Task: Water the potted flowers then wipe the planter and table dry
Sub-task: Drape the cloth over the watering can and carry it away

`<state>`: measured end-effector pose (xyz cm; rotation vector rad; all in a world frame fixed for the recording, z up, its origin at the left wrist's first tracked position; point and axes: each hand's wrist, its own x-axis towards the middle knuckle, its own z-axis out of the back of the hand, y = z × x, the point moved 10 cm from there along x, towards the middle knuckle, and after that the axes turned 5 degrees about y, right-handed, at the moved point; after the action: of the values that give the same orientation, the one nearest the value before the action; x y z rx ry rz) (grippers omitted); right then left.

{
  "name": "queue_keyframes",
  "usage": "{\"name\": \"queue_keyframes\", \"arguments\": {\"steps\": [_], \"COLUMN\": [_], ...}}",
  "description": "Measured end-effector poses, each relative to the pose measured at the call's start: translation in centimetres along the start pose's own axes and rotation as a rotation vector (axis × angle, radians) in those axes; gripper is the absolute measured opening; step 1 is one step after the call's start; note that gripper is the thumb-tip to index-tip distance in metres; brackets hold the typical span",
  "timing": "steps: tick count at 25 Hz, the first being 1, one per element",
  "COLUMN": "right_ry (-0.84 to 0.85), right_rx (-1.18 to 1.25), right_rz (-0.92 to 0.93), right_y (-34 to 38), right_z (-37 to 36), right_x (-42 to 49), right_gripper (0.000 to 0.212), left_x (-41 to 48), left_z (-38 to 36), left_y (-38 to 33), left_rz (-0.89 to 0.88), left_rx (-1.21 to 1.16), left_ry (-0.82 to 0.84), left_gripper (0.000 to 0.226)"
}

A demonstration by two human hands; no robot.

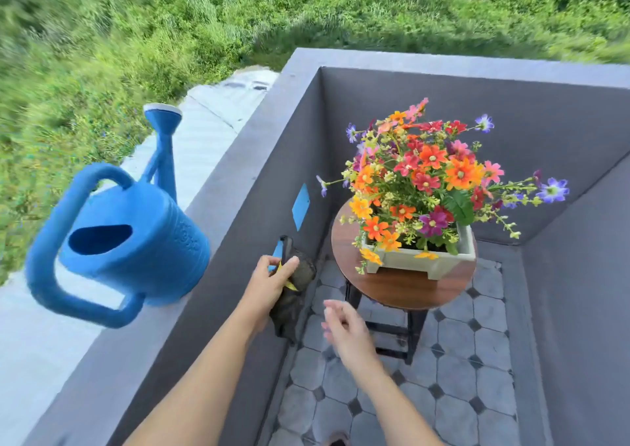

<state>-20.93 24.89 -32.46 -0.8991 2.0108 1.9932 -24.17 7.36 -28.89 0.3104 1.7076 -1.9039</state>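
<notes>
A blue watering can stands on top of the grey parapet wall at the left, spout pointing away. A pale green planter full of orange, red and purple flowers sits on a small round wooden table in the balcony corner. My left hand grips a dark cloth with a yellow tag, close to the wall's inner face. My right hand hovers below the table's near edge, blurred, fingers loosely curled and holding nothing.
Grey walls close the balcony on three sides. The floor is grey octagonal tile. Blue tape patches are stuck on the left wall. Grass and a concrete strip lie far below beyond the parapet.
</notes>
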Motion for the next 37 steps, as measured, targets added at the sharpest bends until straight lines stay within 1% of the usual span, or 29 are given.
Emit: {"name": "queue_keyframes", "arguments": {"steps": [2,4,6,9,10,13,15,17,19,21,23,25,27,28,30,32,33,35,37], "right_ry": [0.101,0.207,0.303,0.449,0.477,0.511,0.530,0.518,0.521,0.543,0.561,0.554,0.528,0.518,0.519,0.545,0.561,0.565,0.561], "right_rx": [0.257,0.426,0.449,0.422,0.404,0.405,0.433,0.423,0.403,0.376,0.374,0.354,0.364,0.382,0.424,0.470,0.465,0.410,0.320], "right_rz": [-0.072,-0.125,-0.126,-0.096,-0.089,-0.044,-0.019,-0.014,0.009,0.056,0.101,0.162,0.191,0.185,0.180,0.206,0.230,0.279,0.325], "right_y": [1.6,3.6,5.8,8.5,9.4,12.3,14.3,16.2,18.2,20.3,21.9,23.4,24.6,25.0,26.1,27.3,27.9,28.6,29.3], "right_z": [-3.1,-6.1,-8.1,-10.5,-10.9,-12.4,-13.3,-14.1,-14.8,-15.6,-16.1,-16.4,-16.7,-16.9,-17.3,-17.7,-18.1,-18.9,-19.5], "right_x": [0.0,-0.4,-1.1,-2.7,-3.2,-4.3,-4.9,-5.4,-6.1,-7.0,-7.6,-7.8,-7.7,-7.7,-7.9,-8.4,-8.7,-9.3,-9.7], "right_gripper": [0.016,0.023,0.029,0.059,0.062,0.055,0.042,0.032,0.027,0.023,0.023,0.024,0.025,0.025,0.025,0.026,0.026,0.025,0.025], "left_x": [-2.9,-5.4,-8.0,-11.6,-12.6,-14.7,-15.8,-16.8,-17.8,-18.8,-19.5,-19.6,-19.2,-18.9,-18.6,-19.1,-19.5,-19.4,-19.4], "left_z": [1.0,2.0,2.8,3.6,4.0,6.9,8.4,9.2,10.2,11.5,12.1,12.7,13.6,13.9,14.8,15.7,16.1,17.0,17.2], "left_y": [-1.1,-2.3,-4.1,-7.1,-8.0,-10.4,-12.0,-13.7,-15.5,-17.1,-18.4,-18.7,-18.6,-18.6,-19.0,-19.7,-20.0,-20.5,-21.4], "left_rz": [-0.005,-0.026,-0.063,-0.135,-0.156,-0.239,-0.272,-0.300,-0.326,-0.365,-0.403,-0.420,-0.422,-0.411,-0.391,-0.370,-0.358,-0.358,-0.412], "left_rx": [0.007,0.024,0.051,0.116,0.165,0.217,0.201,0.246,0.319,0.346,0.302,0.206,-0.036,-0.168,-0.344,-0.453,-0.457,-0.301,-0.037], "left_ry": [0.055,0.083,0.100,0.151,0.152,0.052,-0.011,-0.057,-0.149,-0.232,-0.242,-0.218,-0.173,-0.155,-0.157,-0.203,-0.229,-0.296,-0.289], "left_gripper": [0.034,0.034,0.036,0.043,0.043,0.043,0.045,0.050,0.058,0.061,0.060,0.051,0.032,0.027,0.022,0.021,0.020,0.010,0.036]}}
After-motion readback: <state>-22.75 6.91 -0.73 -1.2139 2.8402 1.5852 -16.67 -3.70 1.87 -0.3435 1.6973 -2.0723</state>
